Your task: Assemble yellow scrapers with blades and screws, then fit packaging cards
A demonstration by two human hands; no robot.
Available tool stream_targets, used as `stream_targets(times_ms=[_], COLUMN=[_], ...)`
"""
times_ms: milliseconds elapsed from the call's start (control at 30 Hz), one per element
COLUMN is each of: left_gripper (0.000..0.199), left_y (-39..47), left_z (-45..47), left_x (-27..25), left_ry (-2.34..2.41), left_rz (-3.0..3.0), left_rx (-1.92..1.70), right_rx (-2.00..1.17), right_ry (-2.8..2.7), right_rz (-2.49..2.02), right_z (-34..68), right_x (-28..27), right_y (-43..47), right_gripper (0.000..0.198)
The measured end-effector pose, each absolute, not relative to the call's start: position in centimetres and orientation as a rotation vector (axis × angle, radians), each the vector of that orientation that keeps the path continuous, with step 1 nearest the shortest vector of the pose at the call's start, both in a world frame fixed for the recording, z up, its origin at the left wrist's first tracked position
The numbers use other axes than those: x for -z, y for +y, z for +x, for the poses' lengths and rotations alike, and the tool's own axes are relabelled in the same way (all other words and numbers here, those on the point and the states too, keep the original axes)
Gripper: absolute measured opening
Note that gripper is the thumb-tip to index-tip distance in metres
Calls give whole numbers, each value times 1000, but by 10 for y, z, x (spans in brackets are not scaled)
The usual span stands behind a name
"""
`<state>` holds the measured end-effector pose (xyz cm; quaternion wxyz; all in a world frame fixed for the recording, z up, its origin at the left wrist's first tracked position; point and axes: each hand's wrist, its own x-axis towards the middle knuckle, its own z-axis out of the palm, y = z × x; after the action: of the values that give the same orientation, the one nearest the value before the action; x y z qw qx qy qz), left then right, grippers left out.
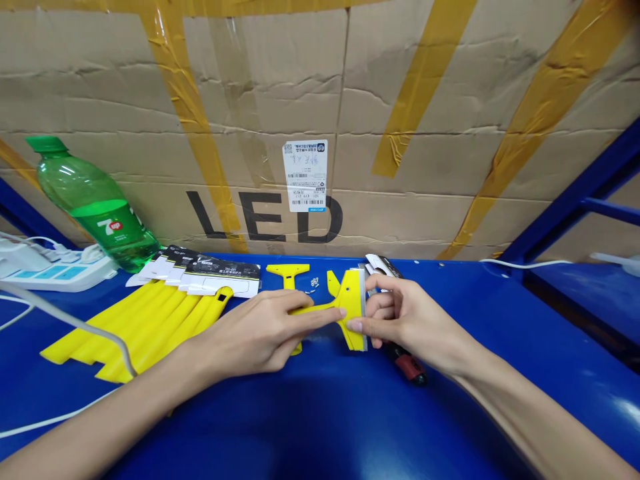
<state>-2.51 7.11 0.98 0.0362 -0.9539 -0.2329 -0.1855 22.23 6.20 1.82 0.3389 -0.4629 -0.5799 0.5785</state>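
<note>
A yellow scraper (354,303) with a wide head and a metal blade along its right edge is held between my hands above the blue tabletop. My left hand (257,330) is closed round its handle, with the index finger laid along toward the head. At the blade side, my right hand (395,313) pinches the head with thumb and fingers. Behind my left hand lies another yellow scraper part (289,270), partly covered. Several small screws (313,285) lie in a little pile beside it. A red and black tool handle (410,367) shows below my right hand.
Yellow handles (165,327) lie in a row at left, beside overlapping printed packets (220,275). A green soda bottle (107,213) leans against the large cardboard box (280,87). A white power strip (65,273) and cables occupy the left edge. Another packet (383,265) lies behind my right hand.
</note>
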Motion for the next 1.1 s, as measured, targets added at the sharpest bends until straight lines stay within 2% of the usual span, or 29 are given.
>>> stream_targets(times_ms=[167, 633, 733, 900, 1100], left_gripper=[53, 50, 45, 40, 41], left_y=[71, 67, 64, 62, 62], left_z=[-24, -37, -51, -69, -84], left_x=[-11, -12, -22, -39, -40], left_ry=[-721, -786, -946, -1123, -1205], left_rz=[-2908, -2961, -2925, -2878, -2873], left_rx=[543, 564, 598, 545, 331], right_rx=[-1482, -1492, -1344, -1099, -620], right_ry=[-1466, -1533, -1553, -1750, -2264], right_rz=[-1218, -1190, -1250, -1310, -1301], right_z=[223, 222, 228, 229, 199], right_x=[-20, -13, -14, -15, -17], right_y=[60, 61, 65, 85, 114], right_gripper=[53, 52, 43, 19, 15])
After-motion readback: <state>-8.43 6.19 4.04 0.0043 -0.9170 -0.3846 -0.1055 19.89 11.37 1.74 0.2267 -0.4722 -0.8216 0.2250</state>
